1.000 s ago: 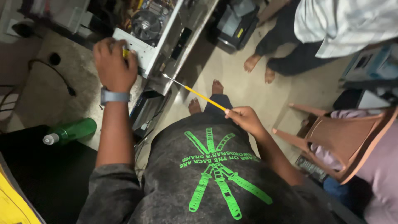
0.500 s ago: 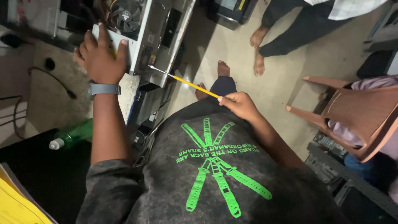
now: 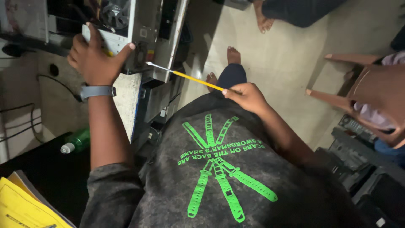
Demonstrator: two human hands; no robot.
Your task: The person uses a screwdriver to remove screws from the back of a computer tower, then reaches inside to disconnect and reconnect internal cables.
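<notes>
- Clearly the left hand (image 3: 96,57) lies flat on the open metal computer case (image 3: 139,38), fingers spread wide and the thumb hooked over its edge, bracing it on the worktop (image 3: 126,101).
- A grey wristband (image 3: 98,91) sits on that wrist.
- The right hand (image 3: 247,96) pinches the near end of a thin yellow brush (image 3: 192,78), fingers pressed together round the handle; its pale tip touches, or nearly touches, the case's lower corner.
- Risk: the case overhangs the worktop edge, so a harder push from the bracing hand could tip or slide it toward the floor (image 3: 270,55).
- Risk: the brush is long and slender and held only at its far end, so it could flex and skid off the sheet metal, or snag inside, where a round black fan (image 3: 113,10) shows.
- Materials: the case is dull, hard-edged sheet steel; the worktop looks like speckled stone with a blunt edge; the floor is smooth and pale.
- A green plastic bottle (image 3: 76,141) lies on its side below the worktop, possibly on a dark surface; the dimness makes that unsure.
- Nearby stand a brown plastic chair (image 3: 371,90) and another person's bare foot (image 3: 263,21).
</notes>
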